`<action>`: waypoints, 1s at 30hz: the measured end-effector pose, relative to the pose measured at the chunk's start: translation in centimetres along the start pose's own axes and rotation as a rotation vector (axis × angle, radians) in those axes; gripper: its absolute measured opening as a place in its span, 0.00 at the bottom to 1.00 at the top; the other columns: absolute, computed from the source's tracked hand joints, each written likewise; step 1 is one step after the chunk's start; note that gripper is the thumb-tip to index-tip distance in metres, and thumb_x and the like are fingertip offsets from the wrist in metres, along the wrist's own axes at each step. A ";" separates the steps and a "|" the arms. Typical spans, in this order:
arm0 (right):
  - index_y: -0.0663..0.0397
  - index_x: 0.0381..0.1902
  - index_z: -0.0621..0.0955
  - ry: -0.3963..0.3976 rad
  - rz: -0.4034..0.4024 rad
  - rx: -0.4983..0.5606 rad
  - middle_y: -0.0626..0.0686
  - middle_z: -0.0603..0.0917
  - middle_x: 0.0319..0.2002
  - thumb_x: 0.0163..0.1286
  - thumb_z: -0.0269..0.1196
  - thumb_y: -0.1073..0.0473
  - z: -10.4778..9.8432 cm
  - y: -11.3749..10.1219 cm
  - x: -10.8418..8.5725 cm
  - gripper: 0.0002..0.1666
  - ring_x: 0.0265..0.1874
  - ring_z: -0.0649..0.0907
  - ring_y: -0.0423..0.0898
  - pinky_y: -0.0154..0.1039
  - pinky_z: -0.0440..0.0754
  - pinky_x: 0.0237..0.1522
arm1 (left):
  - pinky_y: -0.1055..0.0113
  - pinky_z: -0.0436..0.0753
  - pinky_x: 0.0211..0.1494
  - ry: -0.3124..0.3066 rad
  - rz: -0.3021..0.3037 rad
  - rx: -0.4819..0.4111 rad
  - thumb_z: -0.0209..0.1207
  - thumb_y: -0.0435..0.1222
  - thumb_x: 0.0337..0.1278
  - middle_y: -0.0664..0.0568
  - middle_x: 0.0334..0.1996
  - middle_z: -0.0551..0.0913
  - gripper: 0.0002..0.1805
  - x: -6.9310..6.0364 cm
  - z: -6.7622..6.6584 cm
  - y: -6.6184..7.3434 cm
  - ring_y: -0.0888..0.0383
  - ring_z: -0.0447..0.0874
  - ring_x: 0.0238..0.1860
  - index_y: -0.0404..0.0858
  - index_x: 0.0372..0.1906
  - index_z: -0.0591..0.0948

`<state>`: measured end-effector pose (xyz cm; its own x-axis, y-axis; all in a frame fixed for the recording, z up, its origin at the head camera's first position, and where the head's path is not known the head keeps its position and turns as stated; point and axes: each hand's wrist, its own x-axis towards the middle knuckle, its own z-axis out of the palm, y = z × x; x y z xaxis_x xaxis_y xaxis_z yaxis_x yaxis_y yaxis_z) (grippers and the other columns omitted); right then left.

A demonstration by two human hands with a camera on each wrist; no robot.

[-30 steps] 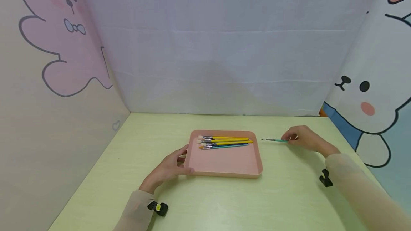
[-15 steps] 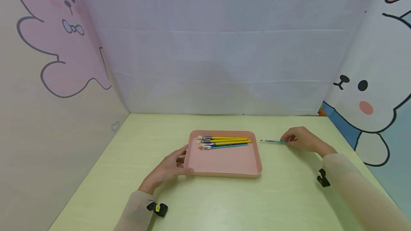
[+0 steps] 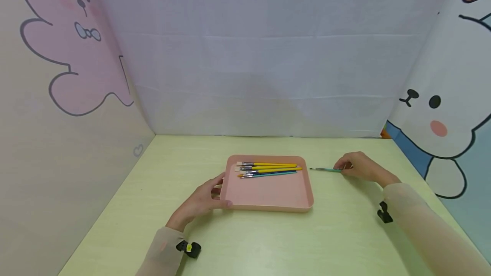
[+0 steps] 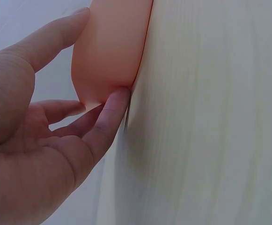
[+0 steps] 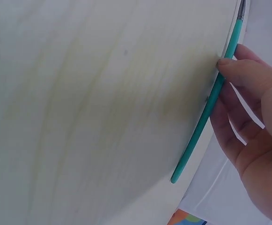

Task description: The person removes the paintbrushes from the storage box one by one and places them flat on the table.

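Note:
A pink tray (image 3: 264, 195) lies on the table, and several paintbrushes (image 3: 274, 168) with yellow, dark blue and teal handles rest in its far half, bristles to the left. My left hand (image 3: 201, 201) holds the tray's near left corner, thumb on the near side and fingers along the left side; the left wrist view shows the fingers touching the tray's outer wall (image 4: 110, 47). To the right of the tray, my right hand (image 3: 358, 167) pinches a teal paintbrush (image 5: 203, 117) between thumb and fingers. Its tip points left toward the tray, and it lies on or just over the table.
The pale wooden table (image 3: 268, 242) runs up to a white cloth backdrop (image 3: 264, 76). Side panels with cartoon animals stand at the left (image 3: 88, 54) and right (image 3: 452, 97). Each sleeve carries a small black wrist device.
My right hand has shifted very slightly left with the teal paintbrush in its fingers. The left hand and the tray stay where they were.

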<state>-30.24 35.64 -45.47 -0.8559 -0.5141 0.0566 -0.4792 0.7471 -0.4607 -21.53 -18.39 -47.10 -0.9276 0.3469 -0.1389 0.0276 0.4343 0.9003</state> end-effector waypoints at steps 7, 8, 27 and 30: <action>0.53 0.43 0.92 -0.018 0.017 0.002 0.47 0.89 0.40 0.67 0.71 0.73 -0.1 -0.4 0.1 0.12 0.38 0.85 0.43 0.36 0.84 0.40 | 0.46 0.80 0.66 0.003 -0.007 -0.009 0.80 0.43 0.54 0.47 0.68 0.78 0.58 0.0 -0.1 0.0 0.47 0.79 0.65 0.49 0.86 0.59; 0.53 0.43 0.92 -0.018 0.018 0.001 0.47 0.89 0.40 0.67 0.71 0.73 -0.1 -0.5 0.1 0.12 0.38 0.85 0.43 0.36 0.84 0.40 | 0.45 0.80 0.66 0.004 -0.009 -0.011 0.80 0.43 0.54 0.47 0.68 0.78 0.58 0.0 -0.1 0.0 0.47 0.79 0.65 0.49 0.86 0.59; 0.60 0.51 0.89 0.013 0.044 -0.009 0.52 0.89 0.44 0.69 0.70 0.69 -0.4 -1.6 -0.1 0.13 0.43 0.86 0.51 0.49 0.87 0.46 | 0.44 0.79 0.67 0.001 -0.005 -0.005 0.80 0.44 0.54 0.47 0.68 0.78 0.58 0.1 -0.1 -0.1 0.48 0.79 0.65 0.49 0.86 0.58; 0.59 0.52 0.89 0.038 0.046 -0.015 0.54 0.90 0.45 0.69 0.71 0.69 -0.5 -2.0 0.0 0.14 0.43 0.87 0.51 0.51 0.88 0.48 | 0.44 0.79 0.67 0.001 -0.007 -0.010 0.80 0.44 0.54 0.47 0.68 0.78 0.58 0.0 -0.1 -0.1 0.47 0.79 0.65 0.48 0.86 0.59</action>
<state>-29.38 34.34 -44.05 -0.8839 -0.4625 0.0695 -0.4415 0.7763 -0.4499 -21.60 -18.46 -47.14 -0.9280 0.3433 -0.1447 0.0177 0.4286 0.9033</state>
